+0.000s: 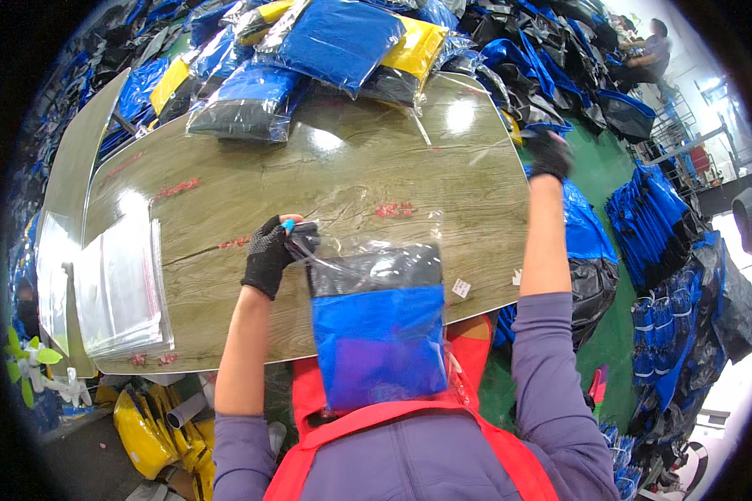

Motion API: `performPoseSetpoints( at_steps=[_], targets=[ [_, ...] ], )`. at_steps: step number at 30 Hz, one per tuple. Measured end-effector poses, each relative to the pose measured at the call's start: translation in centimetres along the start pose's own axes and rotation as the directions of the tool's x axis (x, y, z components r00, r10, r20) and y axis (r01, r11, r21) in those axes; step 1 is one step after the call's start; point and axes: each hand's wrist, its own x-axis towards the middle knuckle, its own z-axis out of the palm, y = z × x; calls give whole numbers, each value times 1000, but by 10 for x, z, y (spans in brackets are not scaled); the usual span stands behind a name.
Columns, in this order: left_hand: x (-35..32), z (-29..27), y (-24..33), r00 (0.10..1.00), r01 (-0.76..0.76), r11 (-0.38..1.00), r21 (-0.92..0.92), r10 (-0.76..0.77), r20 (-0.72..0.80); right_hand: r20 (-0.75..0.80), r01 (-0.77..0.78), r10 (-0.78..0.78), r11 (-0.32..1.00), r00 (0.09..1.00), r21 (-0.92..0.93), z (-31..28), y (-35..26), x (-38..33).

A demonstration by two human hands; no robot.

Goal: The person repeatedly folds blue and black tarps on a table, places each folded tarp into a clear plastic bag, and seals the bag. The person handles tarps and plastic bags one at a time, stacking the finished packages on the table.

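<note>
Blue and black folded cloth point(380, 330) sits in its clear bag point(376, 250) at our table point(226, 167) edge. Our left hand point(267, 255) pinches the bag's mouth so it stays shut. Our right hand point(550, 154) reaches away, fingers curled; we cannot tell around what.

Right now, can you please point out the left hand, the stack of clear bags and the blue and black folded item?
left hand point(269, 255), head view, back of the glove.
stack of clear bags point(121, 288), head view, top bag's middle.
blue and black folded item point(382, 342), head view, blue part.
</note>
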Motion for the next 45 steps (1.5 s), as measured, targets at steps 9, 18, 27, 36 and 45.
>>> performPoseSetpoints(
  at_steps=[9, 18, 27, 36, 45],
  targets=[
    [41, -43, 15, 959, -276, 704, 654, 163, 231, 742, -369, -458, 662, 489, 652, 164, 41, -73],
    [-3, -44, 17, 931, 165, 975, -149, -104, 350, 812, -729, -457, 404, 363, 553, 101, 13, -101],
    [-77, -31, 23, 838, -473, 525, 707, 23, 545, 369, 446, -840, 529, 397, 722, 35, 72, -167],
    [-80, 42, 3, 932, -356, 598, 718, 286, 224, 381, 367, -796, 569, 470, 736, -1, 18, -181],
    [-132, 28, -12, 988, -156, 885, 439, 133, 83, 94, 643, -766, 593, 635, 486, 83, 102, -189]
  ],
)
